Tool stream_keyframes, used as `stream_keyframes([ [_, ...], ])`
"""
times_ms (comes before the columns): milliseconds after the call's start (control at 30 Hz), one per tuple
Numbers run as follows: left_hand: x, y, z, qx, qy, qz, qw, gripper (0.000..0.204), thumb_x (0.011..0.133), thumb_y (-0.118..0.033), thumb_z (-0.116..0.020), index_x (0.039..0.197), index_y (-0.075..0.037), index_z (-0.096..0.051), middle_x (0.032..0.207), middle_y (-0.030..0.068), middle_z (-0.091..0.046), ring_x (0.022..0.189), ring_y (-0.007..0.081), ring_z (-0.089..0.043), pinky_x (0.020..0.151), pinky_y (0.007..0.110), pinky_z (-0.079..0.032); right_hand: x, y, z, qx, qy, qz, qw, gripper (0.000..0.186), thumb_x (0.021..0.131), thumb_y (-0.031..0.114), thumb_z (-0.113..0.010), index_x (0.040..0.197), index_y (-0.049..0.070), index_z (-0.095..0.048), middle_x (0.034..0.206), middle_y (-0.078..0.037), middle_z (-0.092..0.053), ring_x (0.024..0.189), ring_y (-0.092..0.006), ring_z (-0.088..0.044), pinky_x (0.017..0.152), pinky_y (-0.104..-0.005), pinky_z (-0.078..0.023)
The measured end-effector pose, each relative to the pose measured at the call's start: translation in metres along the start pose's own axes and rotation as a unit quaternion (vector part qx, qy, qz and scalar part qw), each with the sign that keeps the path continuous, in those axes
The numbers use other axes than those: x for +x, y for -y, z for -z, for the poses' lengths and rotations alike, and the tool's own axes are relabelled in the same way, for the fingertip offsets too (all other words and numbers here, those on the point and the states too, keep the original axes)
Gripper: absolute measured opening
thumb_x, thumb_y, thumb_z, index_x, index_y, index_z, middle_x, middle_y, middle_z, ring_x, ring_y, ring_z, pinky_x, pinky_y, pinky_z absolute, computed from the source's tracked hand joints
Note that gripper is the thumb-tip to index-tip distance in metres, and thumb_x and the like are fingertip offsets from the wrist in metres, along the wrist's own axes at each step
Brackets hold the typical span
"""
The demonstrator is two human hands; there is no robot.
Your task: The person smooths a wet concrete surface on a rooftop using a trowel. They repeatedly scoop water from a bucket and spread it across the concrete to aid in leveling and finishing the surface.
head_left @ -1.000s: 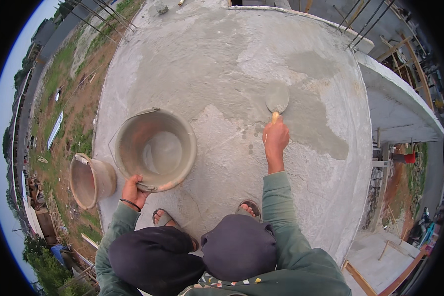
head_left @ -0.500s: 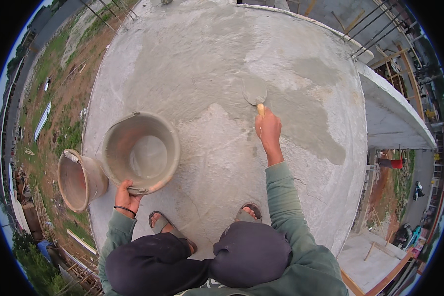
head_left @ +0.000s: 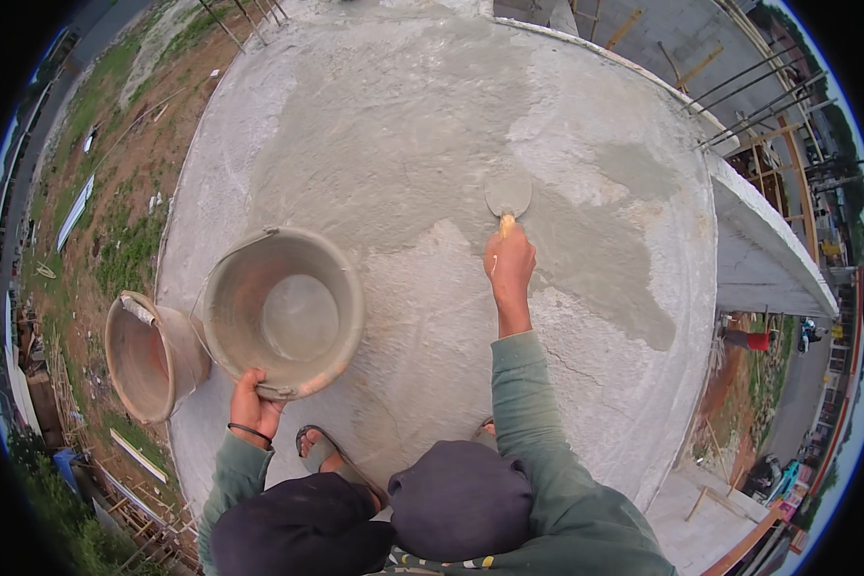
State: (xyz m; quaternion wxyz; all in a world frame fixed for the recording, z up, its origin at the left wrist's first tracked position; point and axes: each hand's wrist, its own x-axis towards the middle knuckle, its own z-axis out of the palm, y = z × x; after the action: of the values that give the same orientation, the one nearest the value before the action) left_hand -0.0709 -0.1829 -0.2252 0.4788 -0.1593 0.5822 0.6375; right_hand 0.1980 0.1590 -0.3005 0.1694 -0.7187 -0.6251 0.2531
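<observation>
My right hand (head_left: 511, 261) is closed round the wooden handle of a trowel (head_left: 507, 191). The trowel's rounded blade lies against wet grey cement (head_left: 384, 163) spread over a rough concrete slab (head_left: 422, 326). With my left hand (head_left: 255, 407) I grip the near rim of a large cement-smeared bucket (head_left: 351, 317), thumb over the edge. This bucket is tilted, its mouth turned up toward me, and a pale grey layer covers its bottom. A second bucket (head_left: 188, 355) leans at its left, close to the slab's edge.
Bare steel rods (head_left: 758, 106) stick up at the far right, with more at the far left corner. Beyond the left edge, grassy ground (head_left: 115, 192) lies well below. A raised concrete ledge (head_left: 768, 240) runs off to the right. My sandalled foot (head_left: 322, 451) stands on the slab.
The trowel and my right hand have come slightly nearer to me across the wet cement. The view has shifted a little, and my left hand keeps its hold on the bucket rim.
</observation>
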Motion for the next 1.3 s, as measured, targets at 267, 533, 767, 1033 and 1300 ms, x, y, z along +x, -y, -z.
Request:
stream_keyframes([
  [267,0.0,-0.001,-0.007,0.016,-0.017,0.004,1.0,0.034,0.088,-0.011,-0.053,0.121,-0.003,-0.051,0.116,0.0098,-0.062,0.103,0.0272,-0.065,0.084,0.043,-0.059,0.111,0.087,-0.046,-0.023,0.029,0.095,0.995,0.025,0.085,0.014,-0.059,0.102,-0.003,-0.068,0.096,-0.026,-0.07,0.093,-0.0444,-0.068,0.08,-0.0492,-0.056],
  [533,-0.005,0.001,-0.007,-0.009,-0.023,0.015,1.0,0.04,0.085,-0.008,-0.051,0.124,0.0,-0.049,0.121,0.0118,-0.059,0.11,0.0294,-0.062,0.093,0.048,-0.054,0.212,0.151,-0.052,-0.152,-0.016,0.264,0.952,0.024,0.087,0.017,-0.06,0.102,0.002,-0.069,0.095,-0.023,-0.07,0.093,-0.0406,-0.069,0.077,-0.0494,-0.056],
  [767,-0.003,0.005,-0.004,-0.04,-0.008,0.023,0.999,0.043,0.084,-0.008,-0.05,0.126,0.001,-0.05,0.123,0.0127,-0.059,0.114,0.0306,-0.06,0.099,0.049,-0.05,0.265,0.164,-0.066,-0.13,-0.056,0.266,0.954,0.027,0.091,0.027,-0.058,0.096,0.003,-0.07,0.093,-0.021,-0.071,0.088,-0.0373,-0.069,0.074,-0.0466,-0.053],
  [1033,-0.002,0.006,-0.006,-0.031,-0.026,0.031,0.999,0.044,0.084,-0.009,-0.05,0.127,0.001,-0.051,0.126,0.012,-0.06,0.115,0.0299,-0.06,0.101,0.047,-0.049,0.21,0.137,-0.046,-0.051,0.242,0.331,0.911,0.037,0.091,0.033,-0.062,0.109,0.002,-0.072,0.094,-0.023,-0.071,0.088,-0.0393,-0.068,0.077,-0.0442,-0.052],
  [1300,-0.003,0.005,-0.008,-0.048,-0.055,0.038,0.997,0.042,0.085,-0.007,-0.05,0.126,0.0,-0.049,0.116,0.0128,-0.061,0.103,0.0306,-0.063,0.088,0.047,-0.055,0.175,0.061,0.007,-0.159,0.159,0.36,0.905,0.039,0.087,0.032,-0.065,0.12,0.011,-0.07,0.087,-0.018,-0.071,0.075,-0.0332,-0.069,0.069,-0.044,-0.053],
])
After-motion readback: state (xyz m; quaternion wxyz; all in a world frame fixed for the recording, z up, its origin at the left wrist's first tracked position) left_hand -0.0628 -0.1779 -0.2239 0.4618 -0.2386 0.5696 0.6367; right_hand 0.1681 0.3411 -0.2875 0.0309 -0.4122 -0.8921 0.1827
